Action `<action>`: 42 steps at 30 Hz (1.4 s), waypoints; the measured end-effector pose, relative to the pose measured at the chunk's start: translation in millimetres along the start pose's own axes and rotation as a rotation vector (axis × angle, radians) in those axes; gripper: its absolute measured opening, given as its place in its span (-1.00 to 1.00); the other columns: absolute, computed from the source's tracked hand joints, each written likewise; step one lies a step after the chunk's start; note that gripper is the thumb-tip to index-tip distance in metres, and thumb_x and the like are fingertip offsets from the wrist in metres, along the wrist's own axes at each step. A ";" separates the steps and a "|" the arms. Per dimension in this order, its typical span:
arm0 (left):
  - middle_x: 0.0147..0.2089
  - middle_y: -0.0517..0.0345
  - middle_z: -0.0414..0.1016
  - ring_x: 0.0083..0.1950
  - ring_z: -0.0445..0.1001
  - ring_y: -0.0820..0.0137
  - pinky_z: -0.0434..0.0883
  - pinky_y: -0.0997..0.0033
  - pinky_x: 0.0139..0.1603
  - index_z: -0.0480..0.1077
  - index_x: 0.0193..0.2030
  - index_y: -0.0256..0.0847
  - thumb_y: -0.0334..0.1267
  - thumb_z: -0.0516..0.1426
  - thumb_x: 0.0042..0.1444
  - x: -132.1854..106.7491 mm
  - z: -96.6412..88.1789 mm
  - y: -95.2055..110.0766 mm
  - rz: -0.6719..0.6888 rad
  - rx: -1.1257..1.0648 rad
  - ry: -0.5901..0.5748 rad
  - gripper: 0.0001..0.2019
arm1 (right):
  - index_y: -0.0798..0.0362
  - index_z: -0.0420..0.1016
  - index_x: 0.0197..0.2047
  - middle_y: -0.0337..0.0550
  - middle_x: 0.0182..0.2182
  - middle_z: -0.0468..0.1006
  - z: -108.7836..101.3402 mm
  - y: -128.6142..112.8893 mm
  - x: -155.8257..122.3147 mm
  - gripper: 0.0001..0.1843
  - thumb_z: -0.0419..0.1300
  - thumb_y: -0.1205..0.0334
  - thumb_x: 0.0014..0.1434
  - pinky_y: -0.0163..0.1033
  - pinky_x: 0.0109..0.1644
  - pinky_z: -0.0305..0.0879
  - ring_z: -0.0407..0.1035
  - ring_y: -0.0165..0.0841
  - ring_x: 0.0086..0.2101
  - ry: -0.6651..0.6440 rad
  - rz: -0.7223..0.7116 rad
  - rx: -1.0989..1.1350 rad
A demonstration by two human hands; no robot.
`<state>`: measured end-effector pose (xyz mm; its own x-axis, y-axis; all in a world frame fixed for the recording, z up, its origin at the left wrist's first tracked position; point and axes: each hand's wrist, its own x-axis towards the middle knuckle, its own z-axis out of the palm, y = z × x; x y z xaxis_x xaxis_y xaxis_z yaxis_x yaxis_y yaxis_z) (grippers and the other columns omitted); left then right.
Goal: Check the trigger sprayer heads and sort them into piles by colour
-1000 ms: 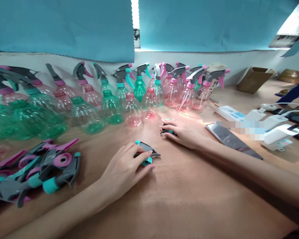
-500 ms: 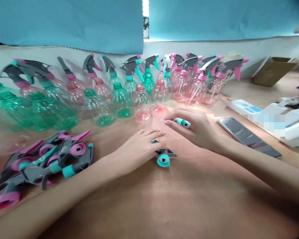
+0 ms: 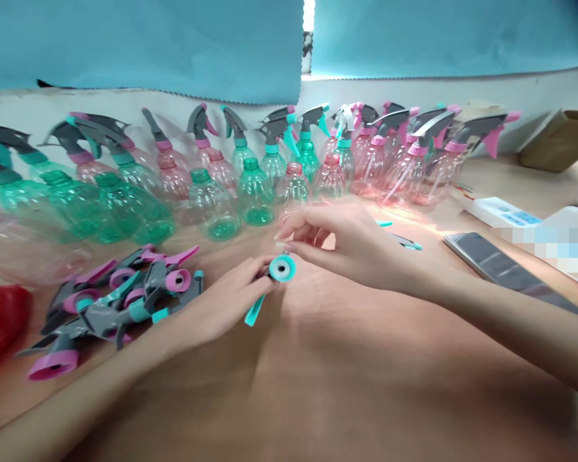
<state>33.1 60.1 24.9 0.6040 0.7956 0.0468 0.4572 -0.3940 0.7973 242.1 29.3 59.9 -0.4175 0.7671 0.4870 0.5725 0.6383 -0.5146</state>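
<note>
My left hand is closed around a grey and teal trigger spray head. Its round teal collar faces me and its teal trigger points down; the rest of the grey body is mostly covered by my fingers. Just above the collar is my right hand, fingers bent, with thumb and fingertips apart and nothing visible between them. Whether the thumb touches the collar, I cannot tell. Behind my right wrist another spray head with teal parts lies on the table, partly hidden. To the left is a pile of pink, teal and grey spray heads.
Green bottles and pink bottles without heads line the back, before several bottles with spray heads. A phone, a white device and a cardboard box are right. A red object sits left.
My left hand has lifted the spray head off the table and turned it collar towards me. My right hand has released the other spray head and moved left. The view has turned left.
</note>
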 end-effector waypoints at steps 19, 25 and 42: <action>-0.34 0.23 0.30 -0.34 0.35 0.38 0.36 0.34 -0.30 0.17 -0.17 -0.15 -0.04 0.07 0.15 -31.3 17.4 -15.1 -0.246 -0.490 0.059 -0.74 | 0.04 0.31 -0.24 -0.38 -0.54 0.37 24.2 -15.1 9.8 -0.86 0.17 0.19 0.17 -0.39 -0.53 0.13 0.26 -0.50 -0.52 -0.285 0.352 0.444; -0.26 0.22 0.25 -0.20 0.29 0.39 0.33 0.38 -0.19 0.19 -0.19 -0.14 -0.04 0.08 0.18 -31.9 19.8 -16.6 -0.203 -0.393 0.116 -0.75 | 0.04 0.27 -0.12 -0.43 -0.60 0.33 27.0 -15.8 10.2 -0.75 0.20 0.23 0.14 -0.40 -0.53 0.17 0.27 -0.51 -0.55 -0.381 0.458 0.587; -0.26 0.27 0.34 -0.24 0.39 0.42 0.37 0.42 -0.23 0.12 -0.17 -0.11 -0.16 0.08 0.22 -39.8 24.5 -19.3 -0.045 -0.280 0.081 -0.81 | -0.02 0.16 -0.05 -0.34 -0.48 0.45 40.8 7.4 3.7 -0.66 0.18 0.16 0.14 -0.44 -0.61 0.26 0.30 -0.53 -0.64 -0.576 0.518 0.975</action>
<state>16.2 24.8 -7.1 0.5280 0.8480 0.0462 0.2781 -0.2240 0.9341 216.0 39.5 29.1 -0.6889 0.7014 -0.1828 0.1029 -0.1550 -0.9825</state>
